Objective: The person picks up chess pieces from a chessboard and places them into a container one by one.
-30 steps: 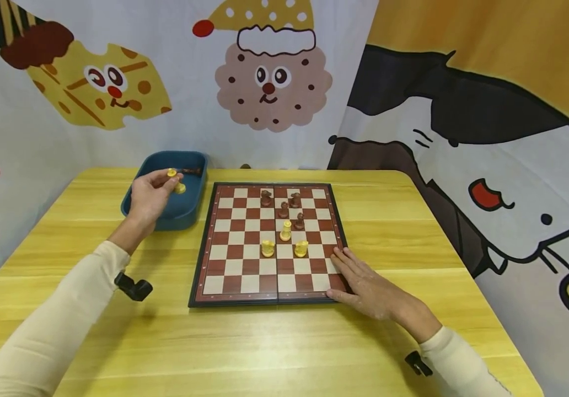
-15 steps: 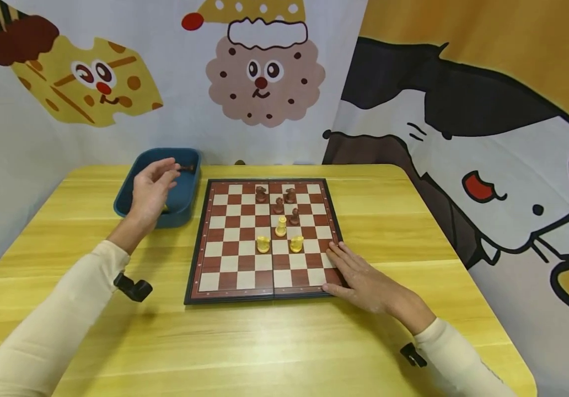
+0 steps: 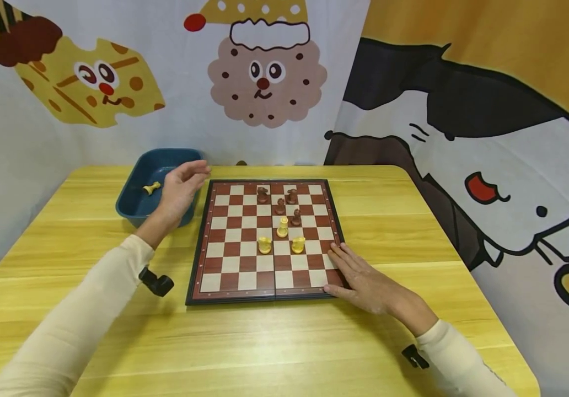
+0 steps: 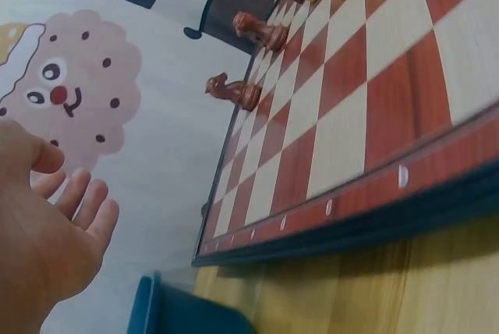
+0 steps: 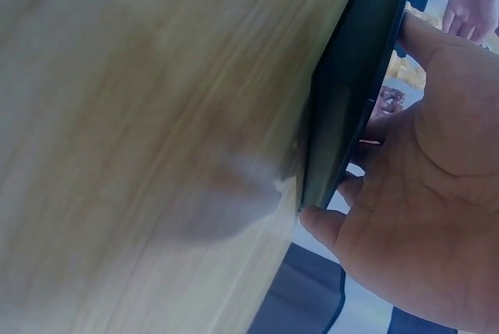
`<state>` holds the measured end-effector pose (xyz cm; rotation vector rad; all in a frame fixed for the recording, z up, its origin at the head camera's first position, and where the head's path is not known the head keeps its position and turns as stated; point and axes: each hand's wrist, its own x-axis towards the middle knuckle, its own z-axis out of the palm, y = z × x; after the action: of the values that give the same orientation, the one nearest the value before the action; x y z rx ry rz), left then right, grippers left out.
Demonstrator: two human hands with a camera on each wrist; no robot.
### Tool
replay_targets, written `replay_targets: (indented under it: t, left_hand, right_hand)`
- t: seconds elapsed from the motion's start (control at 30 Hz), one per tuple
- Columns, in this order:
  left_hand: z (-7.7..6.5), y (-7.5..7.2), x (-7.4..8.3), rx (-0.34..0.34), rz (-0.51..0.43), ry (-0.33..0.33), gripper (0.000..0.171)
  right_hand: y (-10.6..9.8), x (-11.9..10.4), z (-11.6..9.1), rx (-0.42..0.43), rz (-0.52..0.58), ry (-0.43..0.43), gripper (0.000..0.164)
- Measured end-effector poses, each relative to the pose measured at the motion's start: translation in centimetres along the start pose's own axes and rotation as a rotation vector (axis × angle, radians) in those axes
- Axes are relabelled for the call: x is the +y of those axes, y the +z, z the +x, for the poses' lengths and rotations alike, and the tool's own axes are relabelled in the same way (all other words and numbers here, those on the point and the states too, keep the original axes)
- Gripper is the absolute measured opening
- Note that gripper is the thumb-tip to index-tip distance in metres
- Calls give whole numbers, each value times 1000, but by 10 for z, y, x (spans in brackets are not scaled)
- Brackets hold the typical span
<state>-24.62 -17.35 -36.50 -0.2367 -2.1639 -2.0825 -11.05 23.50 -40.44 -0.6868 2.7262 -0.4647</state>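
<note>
My left hand is over the right rim of the blue tray, fingers relaxed and nothing between them. In the left wrist view, its palm and bent fingers show bare beside the chessboard. A yellow chess piece lies on its side in the tray. My right hand rests on the right edge of the chessboard, fingers straight and spread. A tall yellow piece and two yellow knights stand mid-board. Several brown pieces, among them a brown knight, stand toward the far side.
The light wooden table bears board and tray, the tray at the back left. Behind the table hangs a cartoon-printed curtain. A black wrist mount sits on the left sleeve, with another mount on the right.
One second ago my left hand pinched a yellow chess piece over the tray. Now the hand has moved right without it, and a yellow piece shows in the tray. My right hand stays put.
</note>
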Motion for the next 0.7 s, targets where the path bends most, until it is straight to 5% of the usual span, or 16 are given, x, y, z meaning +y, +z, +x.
replay_targets:
  t: [0.27, 0.53, 0.7]
  left_hand:
    - [6, 17, -10, -65, -32, -44, 36]
    - [9, 38, -16, -194, 60, -93, 36]
    - [15, 46, -18, -216, 89, -118, 37]
  right_hand:
    - [0, 1, -2, 39, -19, -23, 87]
    - [1, 1, -2, 26, -1, -21, 87]
    - [3, 3, 0, 36, -25, -32, 87]
